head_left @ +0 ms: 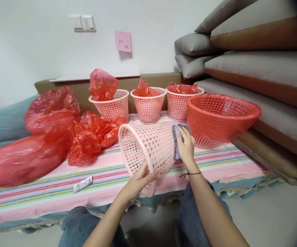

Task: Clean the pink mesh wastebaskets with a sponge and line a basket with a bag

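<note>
A pink perforated plastic basket (156, 139) lies on its side, its round mouth facing left. My left hand (142, 176) grips the rim at the near side, thumb outside and fingers partly hidden within the mouth. At the basket's bottom end, my right hand (186, 145) presses a grey and purple cloth (176, 137) against it, fingers bent over the fabric. Just to the right stands another pink basket lined with a red plastic bag (223, 115).
Three upright pink baskets (150, 109) with red bags in them line the back. Red plastic bags (48, 137) are heaped at left, near a small white tube or packet (83, 184). Grey cushions (256, 68) are stacked at right. A striped cloth (104, 187) covers the seat.
</note>
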`<state>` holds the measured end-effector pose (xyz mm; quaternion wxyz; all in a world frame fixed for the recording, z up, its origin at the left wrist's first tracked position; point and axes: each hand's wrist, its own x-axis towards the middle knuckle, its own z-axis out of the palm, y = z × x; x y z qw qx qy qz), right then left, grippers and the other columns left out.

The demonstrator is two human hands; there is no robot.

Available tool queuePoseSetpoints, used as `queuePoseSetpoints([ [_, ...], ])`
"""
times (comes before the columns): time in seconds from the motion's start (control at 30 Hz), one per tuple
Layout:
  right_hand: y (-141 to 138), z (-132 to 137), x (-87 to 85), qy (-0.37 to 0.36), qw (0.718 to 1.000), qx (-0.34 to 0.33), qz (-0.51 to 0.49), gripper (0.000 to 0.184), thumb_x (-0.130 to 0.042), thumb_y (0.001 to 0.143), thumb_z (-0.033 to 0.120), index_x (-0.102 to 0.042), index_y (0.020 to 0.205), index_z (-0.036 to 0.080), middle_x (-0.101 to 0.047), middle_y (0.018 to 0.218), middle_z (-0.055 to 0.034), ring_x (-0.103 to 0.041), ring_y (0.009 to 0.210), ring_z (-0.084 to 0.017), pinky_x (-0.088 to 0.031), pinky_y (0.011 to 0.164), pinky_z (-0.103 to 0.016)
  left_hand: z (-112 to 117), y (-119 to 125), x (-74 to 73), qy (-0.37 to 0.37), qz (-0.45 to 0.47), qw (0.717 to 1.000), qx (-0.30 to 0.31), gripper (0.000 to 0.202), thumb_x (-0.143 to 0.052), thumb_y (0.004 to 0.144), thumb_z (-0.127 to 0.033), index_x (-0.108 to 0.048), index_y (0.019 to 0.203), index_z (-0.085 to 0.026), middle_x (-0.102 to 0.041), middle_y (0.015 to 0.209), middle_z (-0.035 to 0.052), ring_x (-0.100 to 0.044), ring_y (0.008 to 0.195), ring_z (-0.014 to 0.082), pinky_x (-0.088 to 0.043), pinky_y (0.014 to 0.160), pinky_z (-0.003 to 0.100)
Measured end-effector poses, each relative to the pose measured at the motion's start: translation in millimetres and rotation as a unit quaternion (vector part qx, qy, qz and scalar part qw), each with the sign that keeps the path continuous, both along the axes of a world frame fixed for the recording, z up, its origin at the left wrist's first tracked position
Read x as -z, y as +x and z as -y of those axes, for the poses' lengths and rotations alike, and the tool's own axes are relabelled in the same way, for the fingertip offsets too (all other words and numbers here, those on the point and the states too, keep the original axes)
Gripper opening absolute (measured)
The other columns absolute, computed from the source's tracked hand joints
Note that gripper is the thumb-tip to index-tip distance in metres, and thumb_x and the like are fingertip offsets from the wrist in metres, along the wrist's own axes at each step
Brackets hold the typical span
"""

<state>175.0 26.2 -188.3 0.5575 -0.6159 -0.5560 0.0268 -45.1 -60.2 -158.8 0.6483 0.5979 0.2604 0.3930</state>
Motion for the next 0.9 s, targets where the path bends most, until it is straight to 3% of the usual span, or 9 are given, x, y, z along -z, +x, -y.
queuePoseSetpoints([
  [0.17, -64.7, 62.1, -34.3, 0.058, 0.978, -0.144, 0.137, 0.043, -0.040, 0.096, 0.031, -0.054, 0.137, 0.030, -0.047, 0.149, 0.0014, -0.034, 0.140, -0.025, -0.021, 0.119, -0.052, -3.0, 1.5, 10.0, 0.003, 0.003, 1.000, -0.005, 0.082, -0.069, 0.080, -0.052, -0.034, 0.151, -0.028, -0.037, 0.157, 0.0067, -0.032, 0.143, 0.0352, -0.024, 0.119, 0.047],
  [0.27, -75.1, 71.6, -41.8, 0.066, 0.967, -0.189, 0.156, 0.043, -0.040, 0.097, 0.029, -0.053, 0.137, 0.030, -0.047, 0.149, 0.0025, -0.035, 0.140, -0.024, -0.024, 0.118, -0.050, -3.2, -0.7, 11.6, 0.010, 0.004, 1.000, -0.011, 0.081, -0.068, 0.081, -0.051, -0.034, 0.151, -0.028, -0.038, 0.156, 0.0067, -0.034, 0.142, 0.0355, -0.027, 0.117, 0.046],
  [0.37, -50.0, 44.4, -30.2, 0.048, 0.981, -0.144, 0.119, 0.042, -0.039, 0.097, 0.032, -0.054, 0.136, 0.028, -0.052, 0.145, -0.0006, -0.042, 0.136, -0.023, -0.027, 0.117, -0.048, -1.1, -3.7, 9.2, 0.002, -0.013, 1.000, -0.001, 0.078, -0.067, 0.083, -0.049, -0.035, 0.150, -0.028, -0.039, 0.156, 0.0068, -0.034, 0.143, 0.0334, -0.025, 0.118, 0.044],
  [0.5, 2.4, -3.4, -3.9, 0.014, 1.000, -0.011, 0.016, 0.043, -0.038, 0.096, 0.034, -0.059, 0.131, 0.022, -0.057, 0.139, -0.0084, -0.049, 0.131, -0.024, -0.033, 0.113, -0.050, 1.9, -5.4, 11.7, -0.016, -0.030, 0.999, 0.029, 0.079, -0.068, 0.081, -0.050, -0.036, 0.150, -0.026, -0.040, 0.155, 0.0082, -0.033, 0.143, 0.0328, -0.019, 0.119, 0.046],
  [0.6, 12.5, -8.4, 1.8, 0.000, 1.000, 0.028, -0.014, 0.043, -0.038, 0.095, 0.035, -0.060, 0.131, 0.024, -0.057, 0.139, -0.0096, -0.049, 0.130, -0.025, -0.033, 0.112, -0.052, 1.8, -4.8, 16.9, -0.013, -0.022, 0.999, 0.036, 0.080, -0.071, 0.078, -0.052, -0.040, 0.148, -0.027, -0.041, 0.154, 0.0073, -0.031, 0.144, 0.0332, -0.018, 0.120, 0.046],
  [0.67, -3.8, 8.1, -5.1, 0.015, 0.999, -0.002, 0.028, 0.042, -0.039, 0.096, 0.036, -0.058, 0.132, 0.026, -0.054, 0.142, -0.0069, -0.045, 0.134, -0.026, -0.030, 0.114, -0.054, 0.5, -4.2, 18.8, -0.016, -0.016, 0.999, 0.037, 0.079, -0.070, 0.079, -0.051, -0.040, 0.148, -0.028, -0.046, 0.151, 0.0078, -0.034, 0.143, 0.0333, -0.021, 0.119, 0.047],
  [0.8, -59.0, 58.8, -30.3, 0.058, 0.978, -0.140, 0.144, 0.043, -0.041, 0.096, 0.031, -0.053, 0.137, 0.031, -0.048, 0.148, 0.0017, -0.033, 0.140, -0.027, -0.025, 0.117, -0.053, -2.2, -4.4, 17.9, -0.020, -0.022, 0.999, 0.027, 0.080, -0.069, 0.080, -0.052, -0.038, 0.149, -0.027, -0.052, 0.145, 0.0100, -0.043, 0.135, 0.0347, -0.033, 0.112, 0.047],
  [0.9, -75.3, 70.3, -40.0, 0.068, 0.967, -0.188, 0.160, 0.044, -0.041, 0.096, 0.028, -0.052, 0.138, 0.032, -0.046, 0.149, 0.0040, -0.034, 0.139, -0.026, -0.025, 0.117, -0.051, -2.4, -5.2, 14.4, -0.017, -0.035, 0.999, 0.010, 0.082, -0.069, 0.079, -0.054, -0.037, 0.149, -0.027, -0.052, 0.145, 0.0095, -0.049, 0.130, 0.0344, -0.037, 0.108, 0.046],
])
